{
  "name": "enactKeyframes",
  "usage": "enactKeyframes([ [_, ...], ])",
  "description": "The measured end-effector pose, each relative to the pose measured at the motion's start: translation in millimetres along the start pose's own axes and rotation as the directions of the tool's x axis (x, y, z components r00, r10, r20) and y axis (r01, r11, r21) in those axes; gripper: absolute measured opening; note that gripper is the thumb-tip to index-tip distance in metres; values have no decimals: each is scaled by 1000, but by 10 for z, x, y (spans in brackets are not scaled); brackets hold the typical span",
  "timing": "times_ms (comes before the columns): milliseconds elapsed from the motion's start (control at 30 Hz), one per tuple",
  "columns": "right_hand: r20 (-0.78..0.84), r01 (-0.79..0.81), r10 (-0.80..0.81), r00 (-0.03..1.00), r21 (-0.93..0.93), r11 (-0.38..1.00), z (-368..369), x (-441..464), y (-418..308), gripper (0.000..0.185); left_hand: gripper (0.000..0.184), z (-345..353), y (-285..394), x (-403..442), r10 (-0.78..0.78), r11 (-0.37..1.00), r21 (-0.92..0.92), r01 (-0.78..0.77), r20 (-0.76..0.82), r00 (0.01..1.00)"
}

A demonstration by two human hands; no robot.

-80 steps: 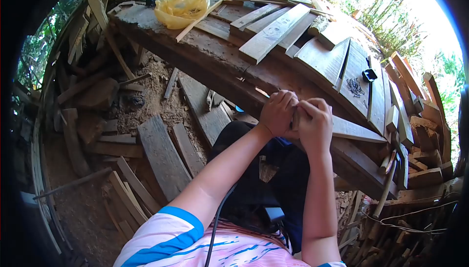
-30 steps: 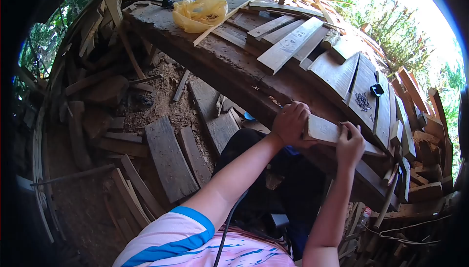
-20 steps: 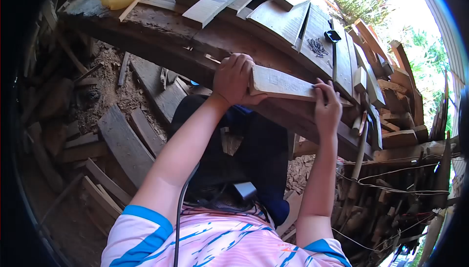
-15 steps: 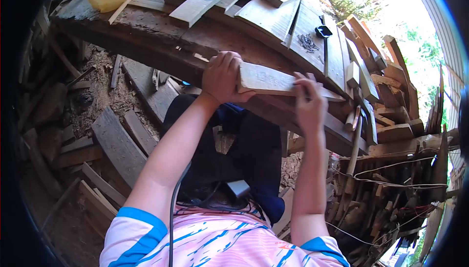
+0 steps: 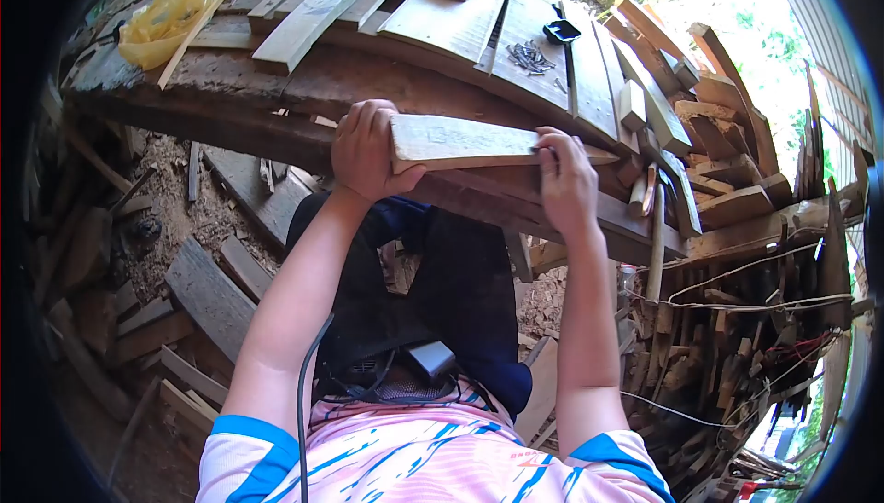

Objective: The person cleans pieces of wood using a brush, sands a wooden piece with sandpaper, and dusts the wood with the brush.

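Note:
My left hand [image 5: 366, 153] is wrapped round the wide left end of a pale wooden block [image 5: 460, 144], thumb underneath. At the block's right end, my right hand [image 5: 564, 176] has its fingers closed; a small dark spot shows at the fingertips, too small to name. The block lies lengthwise above my lap, over the near edge of a dark wooden bench [image 5: 322, 80]. Beyond it on the boards are a heap of nails [image 5: 531, 57] and a small black container [image 5: 561, 32].
A yellow plastic bag [image 5: 166, 23] sits at the bench's far left beside a thin strip. Loose planks [image 5: 318, 11] cover the bench top. A wooden handle [image 5: 656, 245] leans at its right end. Scrap wood [image 5: 727, 162] is piled at the right, and more boards lie on the ground.
The view has turned to the right. The pale block, end-on and mostly hidden earlier, now lies lengthwise between my hands. My right hand lifted slightly off its right end, then came back to it.

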State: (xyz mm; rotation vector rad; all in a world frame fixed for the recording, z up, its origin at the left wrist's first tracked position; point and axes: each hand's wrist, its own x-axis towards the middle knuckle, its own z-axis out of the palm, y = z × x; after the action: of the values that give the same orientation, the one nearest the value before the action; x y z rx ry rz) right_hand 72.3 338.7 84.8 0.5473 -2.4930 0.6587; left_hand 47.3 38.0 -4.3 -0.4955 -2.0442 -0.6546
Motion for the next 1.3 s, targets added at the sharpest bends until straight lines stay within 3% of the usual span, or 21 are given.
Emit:
enactKeyframes([
  [100, 5, 38, -38, 999, 21, 999, 5, -12, -59, 7, 80, -135, 19, 13, 11, 995, -102, -5, 65, 998],
  [167, 5, 52, -52, 999, 30, 998, -20, 22, -56, 7, 75, -186, 67, 94, 19, 977, -214, -13, 27, 999],
  [233, 13, -6, 6, 1000, 32, 999, -17, -18, -118, 7, 69, -271, 104, 100, -126, 925, -350, 149, 88, 988],
  [300, -31, 10, -9, 999, 36, 999, 55, -31, -216, 7, 65, -451, 104, 179, -184, 880, -369, 300, 318, 930],
  [333, -31, 26, -24, 999, 66, 997, 84, -21, -290, 7, 62, -439, 38, 234, -27, 921, -372, 114, 229, 973],
  [367, -25, 43, -41, 999, 98, 994, 119, -15, -361, 6, 62, -458, -5, 236, -15, 919, -380, 110, 243, 970],
  [433, -46, 92, -87, 995, 138, 986, 223, -6, -478, 5, 58, -518, -45, 222, -157, 830, -451, 328, 375, 913],
  [500, -19, 101, -99, 995, 165, 981, 168, 22, -424, 5, 57, -540, -47, 223, -162, 807, -473, 353, 399, 903],
  [567, 42, 32, -39, 998, 169, 985, 26, -1, -267, 8, 58, -521, -24, 228, -154, 820, -465, 335, 384, 910],
  [633, 12, -210, 210, 978, 107, 972, -111, -77, 21, 10, 59, -473, -11, 213, -170, 821, -468, 328, 348, 922],
  [767, -24, -315, 315, 949, 16, 949, -312, -188, 493, 16, 56, -424, 3, 215, -232, 794, -484, 367, 317, 920],
  [800, -36, -287, 285, 958, -78, 955, -272, -147, 436, 18, 56, -418, 6, 210, -227, 798, -484, 359, 310, 923],
  [833, 2, -322, 322, 947, -2, 947, -195, -83, 312, 16, 56, -420, 7, 208, -217, 798, -488, 353, 314, 924],
  [933, 12, -81, 81, 997, 128, 988, 50, 34, -259, 14, 55, -409, -41, 191, -196, 804, -503, 317, 279, 940],
  [967, -55, 41, -33, 998, 160, 986, 197, 34, -341, 15, 55, -415, -45, 182, -191, 801, -505, 321, 293, 937],
  [1033, 96, -67, 47, 994, 218, 974, 86, 74, -313, 16, 55, -462, -55, 182, -214, 784, -505, 360, 323, 922],
  [1133, 95, -277, 267, 959, 121, 953, -127, 41, 177, 21, 54, -431, -44, 188, -210, 804, -484, 345, 311, 927],
  [1167, 78, -344, 343, 936, 3, 939, -213, 27, 389, 23, 54, -425, -42, 185, -223, 808, -476, 347, 298, 928],
  [1233, 75, -374, 383, 921, -105, 921, -327, 22, 660, 26, 55, -419, -36, 183, -242, 802, -478, 357, 287, 927],
  [1300, 83, -418, 425, 901, -87, 904, -249, 40, 501, 30, 56, -402, -55, 175, -226, 808, -476, 347, 293, 929],
])
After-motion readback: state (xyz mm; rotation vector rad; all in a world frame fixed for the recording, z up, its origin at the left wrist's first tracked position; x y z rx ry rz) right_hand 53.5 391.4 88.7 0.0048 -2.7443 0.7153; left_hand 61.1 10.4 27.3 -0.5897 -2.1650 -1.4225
